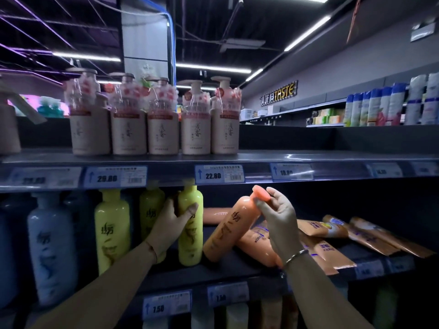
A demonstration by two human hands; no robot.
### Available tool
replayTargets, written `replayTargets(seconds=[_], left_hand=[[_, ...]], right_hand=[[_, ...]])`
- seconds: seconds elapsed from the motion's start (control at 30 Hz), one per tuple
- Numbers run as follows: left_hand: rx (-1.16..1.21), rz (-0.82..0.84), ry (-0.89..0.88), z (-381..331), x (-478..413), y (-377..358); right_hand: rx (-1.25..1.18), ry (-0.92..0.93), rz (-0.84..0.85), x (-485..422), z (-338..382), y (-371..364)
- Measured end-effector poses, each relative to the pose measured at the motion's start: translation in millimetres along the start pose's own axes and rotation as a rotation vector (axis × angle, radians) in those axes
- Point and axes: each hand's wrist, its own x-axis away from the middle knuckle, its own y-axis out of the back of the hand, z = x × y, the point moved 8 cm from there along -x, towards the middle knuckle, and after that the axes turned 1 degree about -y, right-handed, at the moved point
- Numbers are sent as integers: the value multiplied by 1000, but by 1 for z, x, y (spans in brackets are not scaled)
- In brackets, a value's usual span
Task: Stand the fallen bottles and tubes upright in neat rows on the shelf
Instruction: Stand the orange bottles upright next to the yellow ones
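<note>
The dark shelf (228, 264) spans the whole middle level, and above it the upper shelf (261, 157) carries 5 beige pump bottles (164, 129) standing in a row, price tags (219, 175) clipped along its front edge. On the far left of the middle level stands a pale blue bottle (51, 248), upright, and beside it a yellow bottle (111, 231), also upright, with another yellow one just behind it.

Now to the action: the left hand (172, 224) is wrapped around a second front yellow bottle (191, 224), fingers round its back and thumb across its front, and that bottle stands upright on the shelf. Just to its right the orange bottle (229, 230) leans, base down on the shelf near the yellow one, top tilted up to the right. The right hand (276, 219) grips it at the neck, fingers curled just under the orange cap (261, 193). A silver bracelet (295, 255) sits on that wrist.

Under and behind the leaning bottle, more orange bottles lie flat, and to the right a heap of orange tubes (370, 236) lies on its side, overlapping, reaching toward the shelf's right end.
</note>
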Motion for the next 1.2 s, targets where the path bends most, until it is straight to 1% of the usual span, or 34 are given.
replayTargets(seconds=[0.27, 0.37, 0.47, 0.67, 0.87, 1.03, 1.2], left_hand=[[84, -28, -16, -6, 17, 5], [127, -43, -27, -4, 21, 7], [97, -49, -50, -8, 27, 7], [39, -41, -96, -17, 36, 4], [23, -70, -65, -5, 40, 10], [-42, -6, -29, 9, 47, 7], [-94, 100, 67, 35, 56, 4]], right_hand=[[-306, -70, 192, 1, 1, -37], [-376, -110, 198, 0, -4, -46], [-347, -131, 227, -6, -13, -59], [-281, -255, 289, -12, -37, -89], [-241, -245, 301, 0, -48, -101], [-82, -272, 409, 15, -69, -97], [36, -275, 452, 24, -82, -92]])
